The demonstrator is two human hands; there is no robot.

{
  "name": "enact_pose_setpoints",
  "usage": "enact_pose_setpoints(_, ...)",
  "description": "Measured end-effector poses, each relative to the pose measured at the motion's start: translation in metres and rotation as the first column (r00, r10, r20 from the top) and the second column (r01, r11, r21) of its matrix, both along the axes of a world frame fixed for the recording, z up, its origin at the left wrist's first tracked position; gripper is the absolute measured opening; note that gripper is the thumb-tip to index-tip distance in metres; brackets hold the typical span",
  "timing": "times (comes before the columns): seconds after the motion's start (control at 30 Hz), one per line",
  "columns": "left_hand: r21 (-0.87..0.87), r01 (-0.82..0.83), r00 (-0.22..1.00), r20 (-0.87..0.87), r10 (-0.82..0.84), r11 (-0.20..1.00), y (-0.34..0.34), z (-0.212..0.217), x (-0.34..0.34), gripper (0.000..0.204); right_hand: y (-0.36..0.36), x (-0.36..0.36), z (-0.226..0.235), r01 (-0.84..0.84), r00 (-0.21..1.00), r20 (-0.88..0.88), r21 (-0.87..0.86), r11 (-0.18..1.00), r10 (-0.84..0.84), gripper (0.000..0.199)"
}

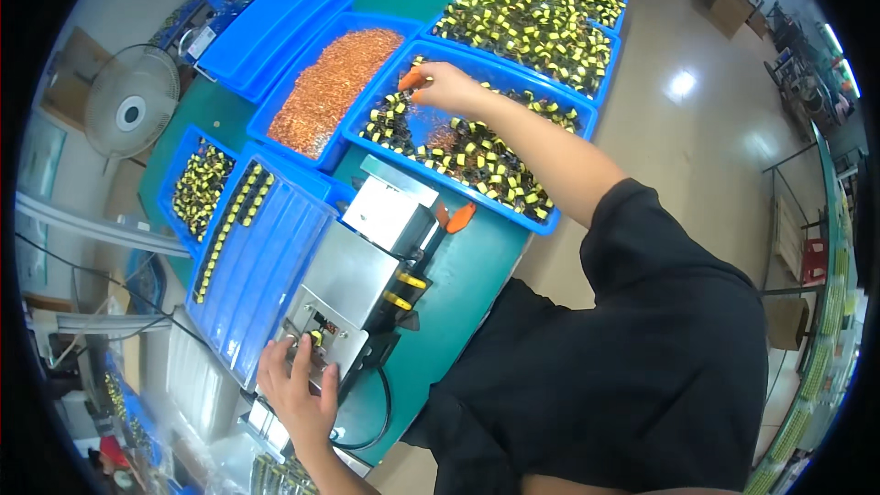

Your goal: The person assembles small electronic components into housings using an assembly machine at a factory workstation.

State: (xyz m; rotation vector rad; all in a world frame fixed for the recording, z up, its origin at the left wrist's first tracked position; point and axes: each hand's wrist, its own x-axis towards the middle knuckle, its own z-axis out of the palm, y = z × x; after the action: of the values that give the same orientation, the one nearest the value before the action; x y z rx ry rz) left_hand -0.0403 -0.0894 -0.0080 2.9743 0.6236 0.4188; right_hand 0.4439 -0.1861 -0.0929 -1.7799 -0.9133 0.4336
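My right hand (446, 88) reaches far out into a blue tray (477, 191) of small yellow-and-black coil parts (477, 158). Its fingertips wear orange covers and pinch at parts near the tray's far left corner; whether they hold one I cannot tell. My left hand (298, 394) rests on the front plate of a small metal bench machine (353, 284), fingers spread, touching a yellow-and-black part (317, 337) seated in the machine's fixture. A black cable runs from the machine along the green table (458, 284).
A blue tray of copper-coloured bits (330, 87) lies left of the parts tray. Another full tray of coil parts (541, 18) stands behind it. A ribbed blue tray (266, 266) with rows of parts lies left of the machine. A white fan (131, 101) stands at the left.
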Motion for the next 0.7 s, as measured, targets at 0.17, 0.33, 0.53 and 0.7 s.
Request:
enact_pose_setpoints(0.17,-0.099,-0.109,0.994,-0.008,0.109,0.989,-0.003,0.008,0.011,0.039,0.010,-0.034,0.020,-0.099,0.946,-0.280,0.237,0.967,0.165,0.032)
enact_pose_setpoints(0.33,-0.115,-0.155,0.986,0.046,0.161,0.981,-0.003,-0.008,0.041,0.025,-0.013,-0.040,0.042,-0.058,0.891,-0.431,0.204,0.977,0.142,0.029)
enact_pose_setpoints(0.53,-0.115,-0.285,0.917,0.257,0.306,0.952,0.025,0.033,0.054,0.016,-0.008,-0.053,0.045,-0.097,0.904,-0.378,0.272,0.958,0.199,0.042)
enact_pose_setpoints(0.7,-0.261,-0.402,0.882,0.145,0.448,0.878,0.139,0.008,0.090,0.030,-0.008,-0.065,0.054,-0.075,0.866,-0.469,0.218,0.973,0.172,0.033)
